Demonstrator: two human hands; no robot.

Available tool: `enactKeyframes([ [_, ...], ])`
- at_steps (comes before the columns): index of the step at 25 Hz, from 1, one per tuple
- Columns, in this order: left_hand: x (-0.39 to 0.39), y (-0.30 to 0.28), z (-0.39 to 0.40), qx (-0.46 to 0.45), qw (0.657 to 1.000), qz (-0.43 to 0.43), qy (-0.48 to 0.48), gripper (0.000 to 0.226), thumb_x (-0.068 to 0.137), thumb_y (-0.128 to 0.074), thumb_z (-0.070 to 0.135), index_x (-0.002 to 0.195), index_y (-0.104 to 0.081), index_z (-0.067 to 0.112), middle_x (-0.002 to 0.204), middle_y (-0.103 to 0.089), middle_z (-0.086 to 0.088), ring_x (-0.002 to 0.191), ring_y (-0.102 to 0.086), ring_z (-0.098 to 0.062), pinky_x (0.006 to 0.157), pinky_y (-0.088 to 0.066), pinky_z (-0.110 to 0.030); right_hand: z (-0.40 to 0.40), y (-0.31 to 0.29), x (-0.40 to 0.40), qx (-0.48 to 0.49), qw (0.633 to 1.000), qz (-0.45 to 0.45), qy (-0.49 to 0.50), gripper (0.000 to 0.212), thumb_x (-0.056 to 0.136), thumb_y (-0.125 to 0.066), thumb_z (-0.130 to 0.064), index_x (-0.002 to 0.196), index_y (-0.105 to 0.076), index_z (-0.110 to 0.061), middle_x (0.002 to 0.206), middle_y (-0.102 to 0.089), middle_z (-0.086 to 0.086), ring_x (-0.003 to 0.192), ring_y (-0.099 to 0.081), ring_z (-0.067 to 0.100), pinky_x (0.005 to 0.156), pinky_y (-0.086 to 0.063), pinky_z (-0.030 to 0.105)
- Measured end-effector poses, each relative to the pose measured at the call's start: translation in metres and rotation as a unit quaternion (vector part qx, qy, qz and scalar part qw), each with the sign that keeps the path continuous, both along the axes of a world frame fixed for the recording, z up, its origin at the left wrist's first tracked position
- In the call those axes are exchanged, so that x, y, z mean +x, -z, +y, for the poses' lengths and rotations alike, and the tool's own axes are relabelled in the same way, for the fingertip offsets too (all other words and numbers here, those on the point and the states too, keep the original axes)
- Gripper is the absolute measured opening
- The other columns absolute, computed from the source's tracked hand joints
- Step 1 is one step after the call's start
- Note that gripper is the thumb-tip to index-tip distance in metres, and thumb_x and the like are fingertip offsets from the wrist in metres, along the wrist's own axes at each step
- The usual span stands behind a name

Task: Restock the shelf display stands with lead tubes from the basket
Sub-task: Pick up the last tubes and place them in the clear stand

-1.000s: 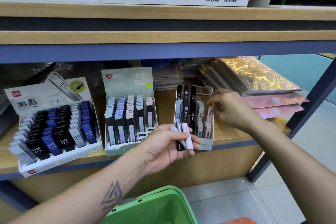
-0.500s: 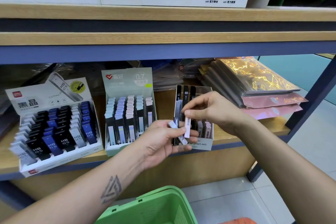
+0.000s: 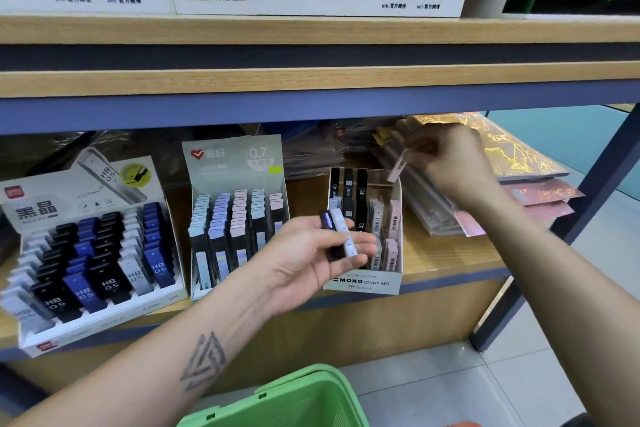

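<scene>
Above MONO stand (image 3: 363, 282), right hand (image 3: 453, 166) lifted pink tube (image 3: 398, 168).

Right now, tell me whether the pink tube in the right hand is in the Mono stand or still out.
Out. The right hand pinches the pink lead tube tilted above the Mono stand, over its back right corner, not yet slotted.

Three stands on the shelf, our hands before and over the right one.

Our left fingers (image 3: 360, 248) hold two tubes (image 3: 341, 232) just before the right stand (image 3: 363, 282); the middle stand (image 3: 235, 218) and left stand (image 3: 93, 253) lie left of them. Our right fingers (image 3: 420, 146) pinch a tube (image 3: 397, 168) above that stand's back right corner, with packets (image 3: 502, 156) behind. The basket (image 3: 294, 402) sits below our left fingers.
</scene>
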State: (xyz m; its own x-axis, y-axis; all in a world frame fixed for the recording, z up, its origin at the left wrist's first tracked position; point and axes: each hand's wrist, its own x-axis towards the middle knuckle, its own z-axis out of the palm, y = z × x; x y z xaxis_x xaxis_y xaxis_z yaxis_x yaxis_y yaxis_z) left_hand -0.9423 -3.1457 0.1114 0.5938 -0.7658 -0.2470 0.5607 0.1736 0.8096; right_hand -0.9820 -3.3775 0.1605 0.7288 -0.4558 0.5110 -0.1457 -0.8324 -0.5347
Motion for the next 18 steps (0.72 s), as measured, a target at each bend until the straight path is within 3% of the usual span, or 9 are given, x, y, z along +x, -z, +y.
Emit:
enactKeyframes([
  [3, 0.001, -0.001, -0.002, -0.003, 1.000, 0.003, 0.008, 0.026, 0.100, -0.043, -0.009, 0.126, -0.049, -0.008, 0.109, -0.069, -0.034, 0.099, -0.072, -0.038, 0.077, -0.063, -0.036, 0.000, 0.016, 0.016, -0.091, 0.995, 0.026, 0.006, 0.019, 0.093, -0.069, -0.013, 0.111, -0.076, -0.014, 0.108, -0.075, 0.006, 0.093, -0.065, 0.021, 0.079, -0.047, 0.028],
  [7, 0.002, 0.001, -0.003, -0.001, 1.000, 0.010, 0.017, 0.028, 0.099, -0.044, -0.010, 0.127, -0.051, -0.010, 0.110, -0.067, -0.036, 0.104, -0.069, -0.045, 0.087, -0.059, -0.043, -0.002, 0.033, 0.030, -0.171, 0.981, 0.084, 0.038, 0.021, 0.091, -0.068, -0.010, 0.109, -0.077, -0.017, 0.102, -0.076, 0.012, 0.090, -0.069, 0.032, 0.076, -0.057, 0.038],
  [11, 0.004, 0.005, 0.000, 0.009, 1.000, 0.008, 0.020, 0.028, 0.099, -0.046, -0.010, 0.126, -0.053, -0.011, 0.110, -0.068, -0.035, 0.105, -0.069, -0.043, 0.089, -0.059, -0.043, 0.008, 0.034, 0.035, -0.187, 0.971, 0.133, 0.067, 0.022, 0.086, -0.063, -0.002, 0.100, -0.076, -0.011, 0.090, -0.073, 0.015, 0.080, -0.068, 0.036, 0.062, -0.048, 0.033],
  [14, 0.006, 0.007, 0.002, 0.008, 1.000, 0.011, 0.021, 0.028, 0.098, -0.045, -0.011, 0.125, -0.053, -0.013, 0.111, -0.068, -0.034, 0.106, -0.069, -0.043, 0.090, -0.058, -0.043, 0.011, 0.034, 0.034, -0.213, 0.961, 0.156, 0.085, 0.017, 0.087, -0.061, -0.005, 0.098, -0.073, -0.009, 0.090, -0.072, 0.017, 0.083, -0.067, 0.039, 0.062, -0.046, 0.033],
  [16, 0.006, 0.007, 0.003, 0.011, 1.000, 0.006, 0.022, 0.029, 0.098, -0.045, -0.011, 0.126, -0.053, -0.012, 0.112, -0.068, -0.033, 0.106, -0.069, -0.042, 0.091, -0.057, -0.044, 0.014, 0.032, 0.030, -0.204, 0.970, 0.115, 0.066, 0.019, 0.092, -0.061, -0.012, 0.107, -0.073, -0.012, 0.099, -0.073, 0.014, 0.087, -0.067, 0.036, 0.067, -0.048, 0.031],
  [18, 0.006, 0.005, 0.004, 0.009, 1.000, 0.001, 0.017, 0.030, 0.098, -0.047, -0.008, 0.128, -0.052, -0.009, 0.113, -0.069, -0.031, 0.107, -0.069, -0.042, 0.093, -0.056, -0.046, 0.025, 0.020, 0.022, -0.083, 0.994, 0.070, -0.022, 0.021, 0.095, -0.065, -0.020, 0.113, -0.075, -0.016, 0.109, -0.074, 0.004, 0.096, -0.067, 0.023, 0.077, -0.045, 0.026],
])
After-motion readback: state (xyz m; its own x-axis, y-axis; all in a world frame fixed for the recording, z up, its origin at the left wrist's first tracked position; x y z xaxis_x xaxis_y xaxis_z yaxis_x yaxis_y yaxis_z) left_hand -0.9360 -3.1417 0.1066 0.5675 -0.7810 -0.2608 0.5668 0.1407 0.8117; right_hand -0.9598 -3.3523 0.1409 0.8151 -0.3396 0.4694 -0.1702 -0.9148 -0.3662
